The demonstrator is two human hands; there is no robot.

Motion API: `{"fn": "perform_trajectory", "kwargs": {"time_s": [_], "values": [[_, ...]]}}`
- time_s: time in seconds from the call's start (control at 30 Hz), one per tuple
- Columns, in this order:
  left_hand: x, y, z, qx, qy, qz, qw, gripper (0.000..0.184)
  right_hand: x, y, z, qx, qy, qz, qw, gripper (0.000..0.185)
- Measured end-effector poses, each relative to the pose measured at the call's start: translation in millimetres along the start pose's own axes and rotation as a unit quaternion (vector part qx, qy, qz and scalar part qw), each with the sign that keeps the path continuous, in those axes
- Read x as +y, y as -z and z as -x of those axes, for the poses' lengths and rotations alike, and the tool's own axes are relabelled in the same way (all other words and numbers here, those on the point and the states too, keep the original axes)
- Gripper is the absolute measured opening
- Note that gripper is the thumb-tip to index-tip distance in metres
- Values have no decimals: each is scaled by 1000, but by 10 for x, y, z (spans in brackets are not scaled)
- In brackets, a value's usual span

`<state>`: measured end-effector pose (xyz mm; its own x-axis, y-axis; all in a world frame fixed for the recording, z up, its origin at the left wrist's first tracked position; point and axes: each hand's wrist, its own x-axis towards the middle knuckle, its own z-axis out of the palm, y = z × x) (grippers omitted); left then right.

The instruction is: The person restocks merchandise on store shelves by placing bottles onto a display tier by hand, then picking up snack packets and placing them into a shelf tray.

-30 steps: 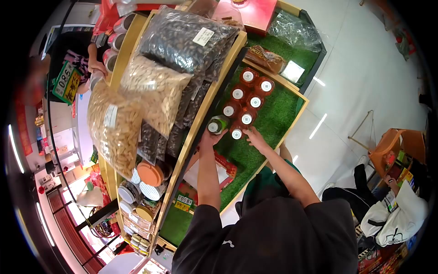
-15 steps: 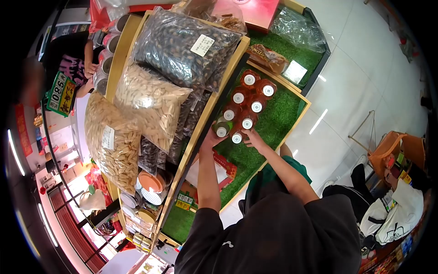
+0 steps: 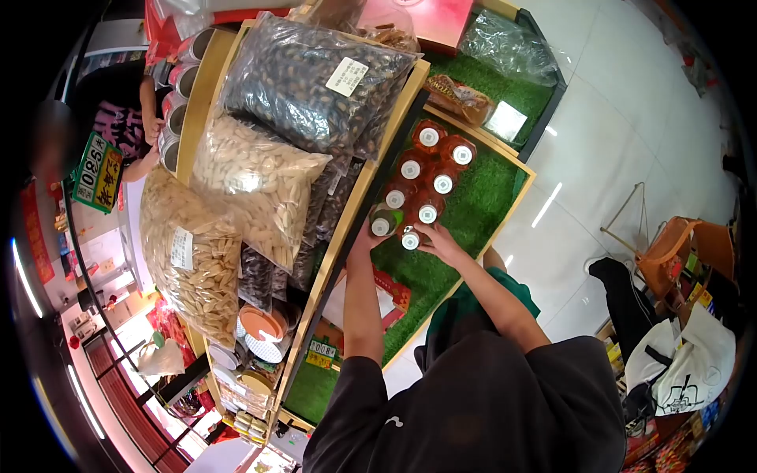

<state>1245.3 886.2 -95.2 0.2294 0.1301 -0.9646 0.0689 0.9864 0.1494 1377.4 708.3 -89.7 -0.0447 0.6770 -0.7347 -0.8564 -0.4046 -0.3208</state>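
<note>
Several bottles of reddish-brown drink [image 3: 430,161] with white caps stand upright in two rows on green artificial turf. At the near end of the left row is a bottle with a greenish look [image 3: 385,215]. My left hand [image 3: 363,240] is curled against that bottle's left side, its fingers partly hidden. My right hand [image 3: 438,243] has its fingers closed against the right side of the near reddish-brown bottle [image 3: 411,239]. Just below my hands lies a red-edged box [image 3: 388,288] with a pale top.
Large clear bags of black seeds [image 3: 311,83] and pale seeds [image 3: 252,181] fill the raised shelf at left. A wooden rim [image 3: 505,221] borders the turf. A packaged loaf [image 3: 459,100] lies beyond the bottles. Another person's hand [image 3: 152,128] is by cans at far left.
My right hand has shifted slightly left against the near bottle, which tilts or turns a little. My left hand stays at the greenish bottle. At right, another person's dark-clothed leg has moved.
</note>
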Motion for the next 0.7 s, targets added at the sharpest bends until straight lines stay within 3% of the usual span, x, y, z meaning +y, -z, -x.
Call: {"fn": "perform_trajectory", "kwargs": {"time_s": [0.1, 0.4, 0.57, 0.6, 0.63, 0.7], "values": [[-33, -28, 26, 29, -33, -60, 997, 35, 23, 33, -31, -3, -2, -14, 1000, 61], [-65, -10, -32, 32, -39, 22, 998, 38, -46, -26, 78, -21, -15, -6, 1000, 73], [-269, 236, -34, -140, -95, 105, 980, 44, 62, -40, 127, -5, 12, -67, 998, 70], [-349, 501, -184, -85, -111, 58, 988, 46, 137, 5, 79, -10, 18, -77, 997, 62], [-457, 475, 28, 32, -141, -3, 989, 56, 181, 30, 61, -9, 20, -90, 996, 56], [-731, 678, 183, 88, -241, -49, 965, 49, 185, 38, 136, -39, 44, -92, 994, 54]]}}
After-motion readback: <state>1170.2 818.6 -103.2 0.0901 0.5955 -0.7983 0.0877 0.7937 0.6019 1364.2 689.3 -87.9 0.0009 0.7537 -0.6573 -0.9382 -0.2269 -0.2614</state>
